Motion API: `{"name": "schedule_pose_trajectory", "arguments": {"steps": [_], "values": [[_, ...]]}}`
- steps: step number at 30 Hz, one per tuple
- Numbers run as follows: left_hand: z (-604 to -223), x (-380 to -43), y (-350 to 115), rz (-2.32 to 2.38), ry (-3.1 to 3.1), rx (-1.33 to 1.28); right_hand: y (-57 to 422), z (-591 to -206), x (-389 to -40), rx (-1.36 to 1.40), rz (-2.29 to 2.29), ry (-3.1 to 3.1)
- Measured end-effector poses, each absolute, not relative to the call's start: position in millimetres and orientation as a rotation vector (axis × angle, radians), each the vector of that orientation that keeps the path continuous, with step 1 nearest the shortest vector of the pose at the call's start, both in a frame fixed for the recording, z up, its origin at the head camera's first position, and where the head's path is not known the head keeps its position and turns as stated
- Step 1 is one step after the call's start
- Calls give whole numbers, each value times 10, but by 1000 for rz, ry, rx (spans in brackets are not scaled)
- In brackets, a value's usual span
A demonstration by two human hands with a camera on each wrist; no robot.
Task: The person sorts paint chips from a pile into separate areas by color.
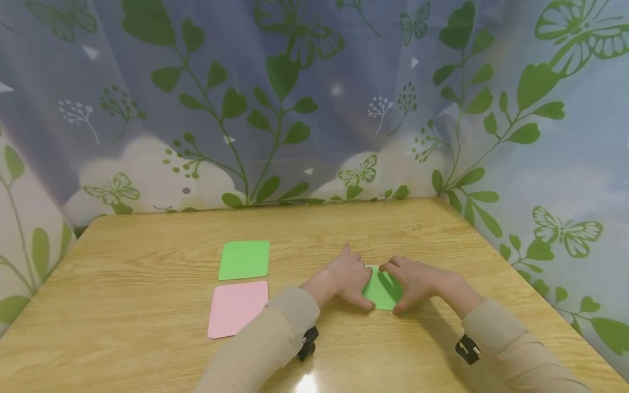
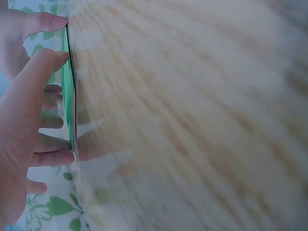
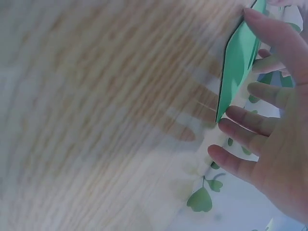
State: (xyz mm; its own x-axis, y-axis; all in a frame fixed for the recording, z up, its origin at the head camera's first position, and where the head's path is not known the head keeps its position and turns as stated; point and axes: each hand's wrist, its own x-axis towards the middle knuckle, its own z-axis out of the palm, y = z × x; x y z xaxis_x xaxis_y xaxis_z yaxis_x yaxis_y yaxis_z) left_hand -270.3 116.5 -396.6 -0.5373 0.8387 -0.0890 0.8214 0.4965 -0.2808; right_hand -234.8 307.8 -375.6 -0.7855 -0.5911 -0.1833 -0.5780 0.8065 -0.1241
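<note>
A green square card (image 1: 382, 289) lies flat on the table between my two hands. My left hand (image 1: 348, 279) is at its left side, thumb near the front corner and index finger near the back one, the other fingers spread. Mirroring it, my right hand (image 1: 415, 281) touches the right side with thumb and fingertips. Its fingers (image 3: 250, 120) look nearly straight in the right wrist view. Thin layers show along the edge of the green card (image 2: 68, 96) in the left wrist view.
To the left, a second green square (image 1: 244, 260) lies behind a pink square (image 1: 237, 310), whose right corner is partly covered by my left sleeve (image 1: 275, 333). The wood-grain table (image 1: 123, 327) ends at a leaf-patterned curtain (image 1: 304, 136) behind and to the right.
</note>
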Motion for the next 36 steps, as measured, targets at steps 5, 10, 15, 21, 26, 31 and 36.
{"name": "schedule_pose_trajectory", "arguments": {"steps": [5,10,15,21,26,31,36], "values": [[-3946,-2704,1174,440,-2656,-1490,3087,-3764,-2356,-925,-93,2797],[-3927,-2700,1175,437,-2656,-1500,3102,-3782,-2353,-928,-104,2806],[-3939,-2723,1170,444,-2644,-1507,3091,-3774,-2359,-909,-69,2803],[-3946,-2719,1138,454,-2660,-1484,3091,-3784,-2388,-951,-53,2809],[-3972,-2690,1097,366,-2759,-1433,3118,-3808,-2406,-977,-105,2800],[-3989,-2678,1079,328,-2800,-1422,3138,-3812,-2412,-974,-177,2795],[-3999,-2693,1091,308,-2806,-1418,3142,-3812,-2423,-959,-192,2801]]}}
